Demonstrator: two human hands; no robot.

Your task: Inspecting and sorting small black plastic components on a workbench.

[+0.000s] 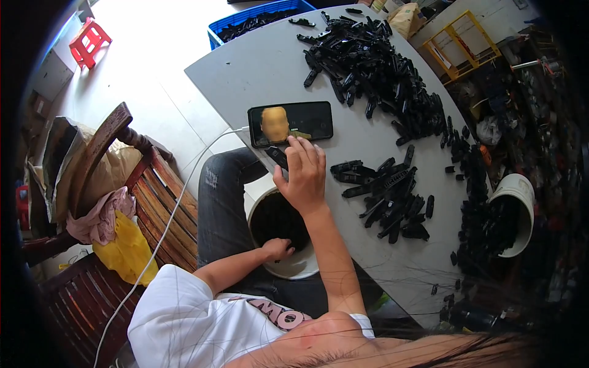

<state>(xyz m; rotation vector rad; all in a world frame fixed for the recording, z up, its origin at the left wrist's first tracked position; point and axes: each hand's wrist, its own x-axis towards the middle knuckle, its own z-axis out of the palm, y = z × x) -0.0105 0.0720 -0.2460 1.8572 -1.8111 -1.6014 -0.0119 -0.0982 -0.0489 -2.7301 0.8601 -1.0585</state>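
My right hand [304, 175] is over the table edge, its fingers stretched out and the fingertips at the lower edge of a smartphone [313, 122]. The phone lies flat with its screen lit and a white cable plugged into its left end. A black plastic piece [277, 157] lies beside this hand, near the thumb. My left hand [279, 249] is at the mouth of a white bucket [293, 268] between my legs, its fingers curled. Dark contents fill the bucket's shadowed inside. Whatever those fingers hold is too small and dark to make out.
A small pile of black plastic pieces [392, 196] lies right of my right arm, with a large heap [374, 61] beyond. A tipped white bucket [521, 211] spills small black parts at the right. A blue crate [215, 38] stands behind the table; a wooden chair [165, 190] is left.
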